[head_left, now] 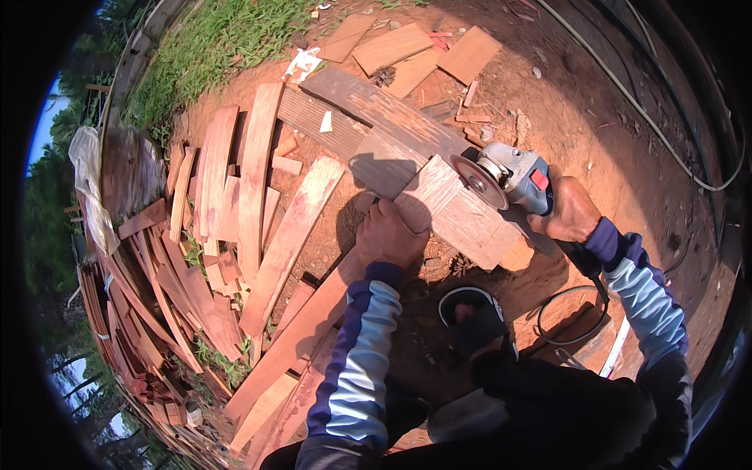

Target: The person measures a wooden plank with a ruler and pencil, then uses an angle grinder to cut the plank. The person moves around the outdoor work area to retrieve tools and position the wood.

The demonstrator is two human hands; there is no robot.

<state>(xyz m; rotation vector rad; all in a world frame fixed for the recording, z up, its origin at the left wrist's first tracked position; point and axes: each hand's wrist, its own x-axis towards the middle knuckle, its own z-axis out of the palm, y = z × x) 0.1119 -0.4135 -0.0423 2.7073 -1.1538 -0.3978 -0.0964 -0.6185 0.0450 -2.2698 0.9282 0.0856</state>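
Firmly wrapped around the body of an angle grinder [517, 176], the right hand [570, 211] grips the tool at about three o'clock from the picture's middle, with the grinder's disc [479, 182] resting on the upper face of a short pale board [458, 211], close to its two o'clock edge. The left hand [389, 235] is closed down on the nine o'clock end of that same board, fingers curled over its near edge and pinning it. The board lies tilted across a longer grey plank [376, 106] that runs off toward eleven o'clock. From the grinder a black cable [576, 313] loops down toward five o'clock, lying on the red earth beside the person's sandalled foot [474, 313], which sits at six o'clock just below the board. Toward nine o'clock, long reddish planks [254, 172] lie side by side and overlapping, crowding the ground right up to the left hand's side. Bare red soil [595, 102] opens out from one to three o'clock, with a thin hose [650, 117] curving along its far rim. Grass [211, 39] borders the scene at eleven o'clock.
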